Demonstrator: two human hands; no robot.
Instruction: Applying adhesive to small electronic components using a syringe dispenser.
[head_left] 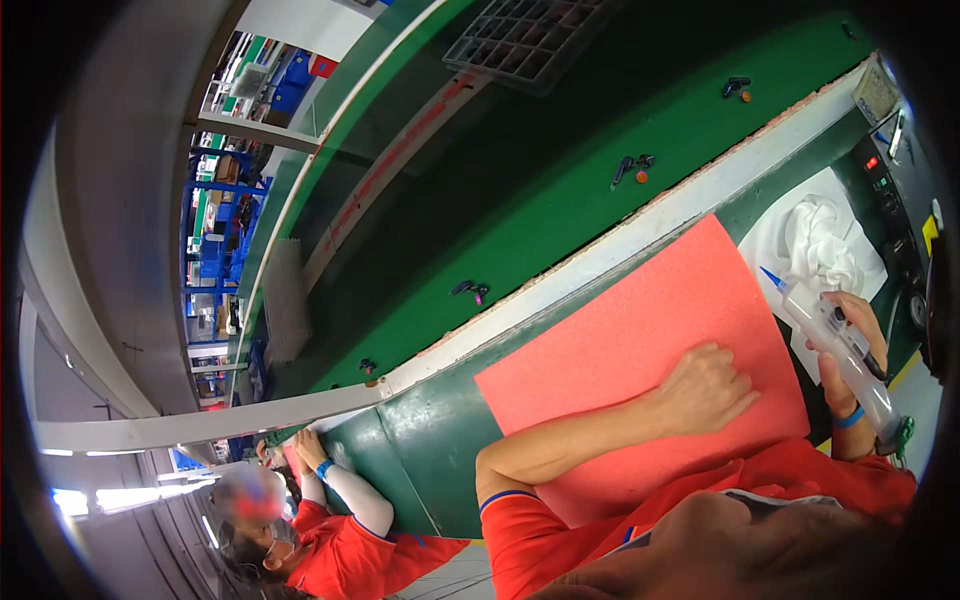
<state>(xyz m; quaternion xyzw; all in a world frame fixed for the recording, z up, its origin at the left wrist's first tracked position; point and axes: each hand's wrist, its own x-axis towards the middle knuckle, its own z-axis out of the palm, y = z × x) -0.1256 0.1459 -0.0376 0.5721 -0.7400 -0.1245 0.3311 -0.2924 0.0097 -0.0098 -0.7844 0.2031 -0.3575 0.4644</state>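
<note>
So your right hand (864, 326) is wrapped around a translucent dispenser tube (812, 310), off past the right edge of the red mat (600, 360). Its blue tip (770, 276) points up and left, right by the crumpled white cloth (818, 240) on the white sheet (765, 225). Can't tell from this angle if the tip is touching anything.

Your left hand (708, 390) is well apart from the right, resting on the mat with the fingers curled into a loose fist. Can't see inside it, so no clue if it's got anything.

Past the pale rail (560, 275) you've got small dark parts (625, 172) spaced out along the green surface (560, 215), plus a compartment tray (525, 45) up top. There's a co-worker (340, 555) in red over on your left too.
</note>
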